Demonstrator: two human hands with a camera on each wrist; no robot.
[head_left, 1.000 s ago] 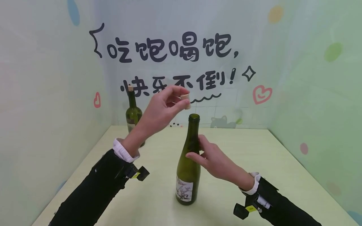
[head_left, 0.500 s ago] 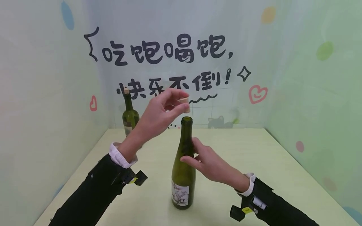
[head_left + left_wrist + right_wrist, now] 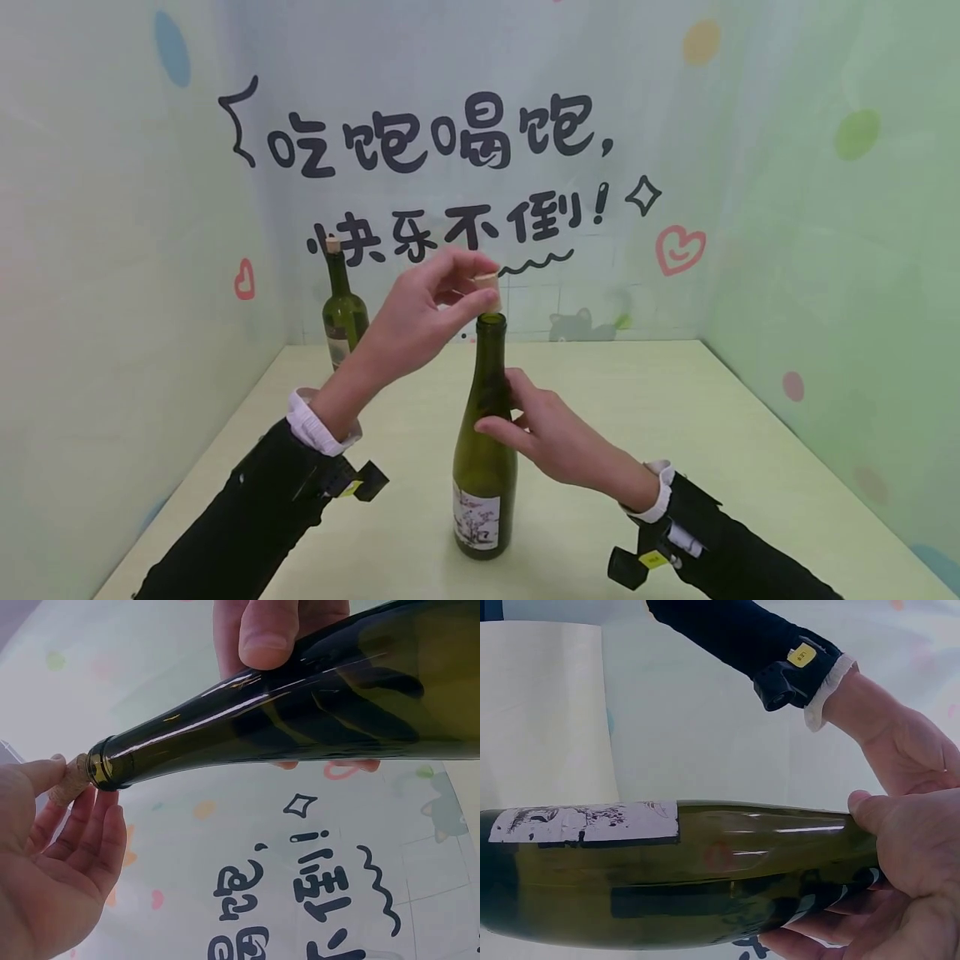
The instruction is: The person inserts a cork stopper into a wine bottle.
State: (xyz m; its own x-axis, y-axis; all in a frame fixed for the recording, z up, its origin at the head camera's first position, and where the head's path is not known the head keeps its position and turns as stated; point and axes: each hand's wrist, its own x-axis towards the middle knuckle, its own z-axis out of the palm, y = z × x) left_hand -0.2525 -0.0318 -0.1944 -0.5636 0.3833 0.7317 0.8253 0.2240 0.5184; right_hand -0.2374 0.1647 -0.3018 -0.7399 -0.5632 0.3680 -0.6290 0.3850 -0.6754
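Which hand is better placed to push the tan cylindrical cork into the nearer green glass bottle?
Likely the left hand: it pinches the cork at the mouth of the nearer bottle, while the right hand is occupied gripping that bottle's upper part.

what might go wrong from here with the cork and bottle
The cork looks tilted at the mouth of the bottle, so it might jam crooked. The left hand pinches it with its fingertips, so it could slip and drop. The right hand grips high, so a sideways push might rock the base.
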